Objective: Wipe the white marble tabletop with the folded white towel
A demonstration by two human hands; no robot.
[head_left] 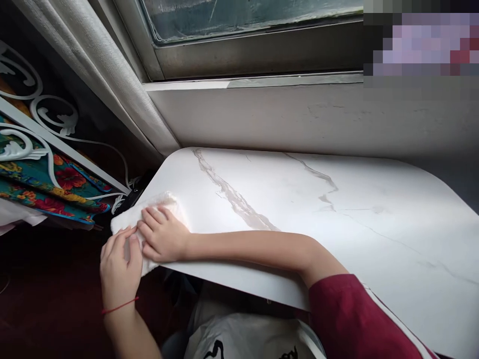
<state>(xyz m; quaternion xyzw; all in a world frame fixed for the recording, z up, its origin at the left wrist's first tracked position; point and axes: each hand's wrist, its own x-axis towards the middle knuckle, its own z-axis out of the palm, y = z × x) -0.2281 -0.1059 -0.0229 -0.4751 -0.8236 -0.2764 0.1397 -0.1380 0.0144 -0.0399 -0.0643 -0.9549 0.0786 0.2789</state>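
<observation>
A white, fluffy cloth [125, 219] lies over the left end of a white marble-patterned tabletop [299, 199], with part of it hanging past the edge. My left hand [121, 264], a red string around its wrist, grips the cloth's near left side at the table edge. Stretched across the tabletop from the right, my right arm in a maroon sleeve ends in my right hand [164, 234], whose curled fingers press down and hold the cloth. The two hands are side by side, fingertips close together. What lies under the palms is hidden.
Behind the tabletop are a pale wall [262, 112] and a metal-framed window [254, 60]. A light curtain [90, 65] hangs at the left, near a white scrolled metal frame [56, 129] and floral fabric [71, 179]. Below the near edge sits a whitish printed bag-like thing [247, 334].
</observation>
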